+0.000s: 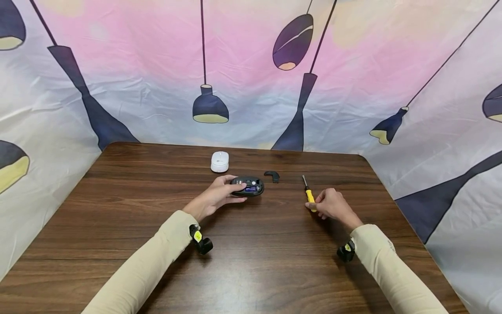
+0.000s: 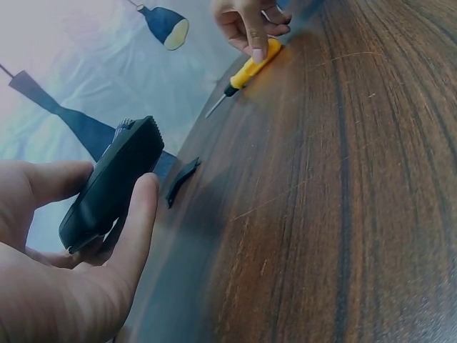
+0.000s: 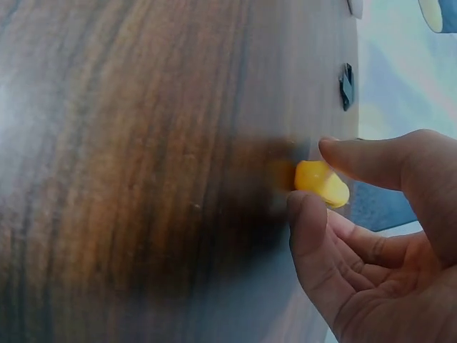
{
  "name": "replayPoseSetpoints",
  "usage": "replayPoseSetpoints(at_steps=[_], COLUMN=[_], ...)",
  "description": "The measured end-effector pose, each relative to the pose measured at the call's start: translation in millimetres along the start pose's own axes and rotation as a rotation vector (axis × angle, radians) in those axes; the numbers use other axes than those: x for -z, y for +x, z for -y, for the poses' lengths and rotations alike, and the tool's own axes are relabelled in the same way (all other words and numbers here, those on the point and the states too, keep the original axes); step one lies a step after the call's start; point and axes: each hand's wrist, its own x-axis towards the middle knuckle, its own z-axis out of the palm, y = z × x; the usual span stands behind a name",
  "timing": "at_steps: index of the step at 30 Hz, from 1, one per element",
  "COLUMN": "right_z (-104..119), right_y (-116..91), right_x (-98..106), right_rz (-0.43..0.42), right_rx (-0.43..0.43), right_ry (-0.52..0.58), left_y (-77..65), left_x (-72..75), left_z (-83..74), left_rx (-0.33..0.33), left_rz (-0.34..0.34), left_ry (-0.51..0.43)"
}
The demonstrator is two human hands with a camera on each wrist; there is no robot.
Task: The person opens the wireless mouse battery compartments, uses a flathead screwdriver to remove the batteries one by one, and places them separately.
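Observation:
My left hand [image 1: 211, 196] grips a black computer mouse [image 1: 249, 181] above the table, thumb on its upturned underside and fingers below. Its battery compartment is uncovered and a blue battery [image 1: 251, 189] sits inside. At the right, my right hand [image 1: 334, 205] pinches the handle end of a yellow screwdriver [image 1: 310, 195] between thumb and finger. The screwdriver's metal tip points toward the back of the table. Seen from the right wrist, only the yellow handle end [image 3: 320, 183] shows between the fingers. A black curved battery cover [image 1: 273, 175] lies on the table between the two hands.
A white computer mouse [image 1: 219, 161] stands behind my left hand, near the back edge of the brown wooden table [image 1: 251, 244]. A printed cloth [image 1: 243, 56] hangs behind and along the sides. Each wrist carries a small black camera.

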Motion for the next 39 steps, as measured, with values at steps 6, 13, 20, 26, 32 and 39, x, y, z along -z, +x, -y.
replayPoseSetpoints(at_steps=[6, 13, 20, 26, 32, 39], right_z=[7, 27, 46, 60, 73, 82], right_y=[-1, 0, 3, 8, 12, 20], right_x=[11, 16, 2, -16, -32, -45], right_rz=[0.006, 0.052, 0.086, 0.032, -0.004, -0.029], right_rx=[0.026, 0.105, 0.263, 0.447, 0.547, 0.608], right_ry=[-0.017, 0.045, 0.087, 0.13, 0.212, 0.297], left_y=[-0.4, -0.6, -0.8, -0.4, 0.4, 1.5], left_x=[0.4, -0.6, -4.1, -8.2, -12.4, -15.5], left_z=[0.1, -0.7, -0.7, -0.8, -0.9, 0.4], left_rx=[-0.002, -0.008, -0.007, -0.003, 0.012, 0.012], left_rz=[-0.004, -0.003, -0.005, -0.004, -0.007, -0.008], left_ry=[-0.004, -0.003, -0.001, -0.005, 0.003, 0.008])
